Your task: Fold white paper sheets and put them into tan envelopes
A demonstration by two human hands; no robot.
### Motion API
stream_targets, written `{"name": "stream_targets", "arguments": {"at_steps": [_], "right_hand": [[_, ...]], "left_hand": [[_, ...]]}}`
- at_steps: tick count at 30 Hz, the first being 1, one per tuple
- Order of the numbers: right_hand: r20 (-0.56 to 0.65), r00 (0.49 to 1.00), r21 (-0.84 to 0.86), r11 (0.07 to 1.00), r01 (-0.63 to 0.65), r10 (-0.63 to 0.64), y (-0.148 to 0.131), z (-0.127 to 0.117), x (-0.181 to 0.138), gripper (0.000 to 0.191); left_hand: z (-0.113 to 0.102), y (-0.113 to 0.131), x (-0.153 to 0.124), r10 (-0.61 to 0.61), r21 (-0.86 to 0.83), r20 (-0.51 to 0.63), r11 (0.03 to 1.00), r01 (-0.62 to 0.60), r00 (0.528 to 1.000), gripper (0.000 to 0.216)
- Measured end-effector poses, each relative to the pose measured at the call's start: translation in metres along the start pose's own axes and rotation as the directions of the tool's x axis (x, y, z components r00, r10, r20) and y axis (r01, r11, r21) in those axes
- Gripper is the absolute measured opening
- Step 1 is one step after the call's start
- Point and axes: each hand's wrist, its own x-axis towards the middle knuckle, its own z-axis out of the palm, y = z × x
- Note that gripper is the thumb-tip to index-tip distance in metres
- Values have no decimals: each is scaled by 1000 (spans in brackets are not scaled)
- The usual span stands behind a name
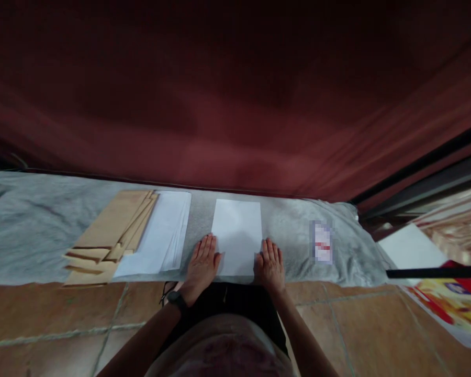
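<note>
A white sheet of paper (237, 230) lies flat on the grey cloth (286, 214) in front of me. My left hand (203, 262) rests flat at the sheet's left edge, its fingers stretched out and its thumb touching the paper. At the right edge my right hand (270, 263) lies flat too, fingers extended and thumb by the paper's border. Neither hand grips anything. To the left is a stack of white paper (165, 225), partly covered by several brown paper envelopes (113, 220) that fan out over it.
A small blurred white-and-purple packet (322, 243) with a red mark lies on the cloth to the right. Beyond the cloth rises a dark red surface (220, 152). At the far right are a white panel (412, 248), a black bar (435, 273) and a colourful printed box (455, 309).
</note>
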Motion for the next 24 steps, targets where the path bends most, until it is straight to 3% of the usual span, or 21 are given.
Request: {"name": "stream_targets", "arguments": {"at_steps": [4,8,11,19,24], "right_hand": [[-33,999,56,998,-21,23,-22,-4,0,53],[-39,988,178,971,157,-152,-58,-2,-2,54],[-36,985,218,961,171,-168,-70,1,-6,52],[-18,989,166,975,149,-148,-46,-2,-14,52],[-8,997,132,989,72,-71,-29,-2,-17,55]], "left_hand": [[-1,14,-3,-3,-22,-49,1000,1,999,62],[3,44,-5,128,-53,-22,990,-129,991,62],[8,55,-7,177,-47,0,983,-177,984,62],[4,29,-12,185,-1,16,983,-185,983,63],[-9,13,-17,309,-15,58,951,-309,949,69]]}}
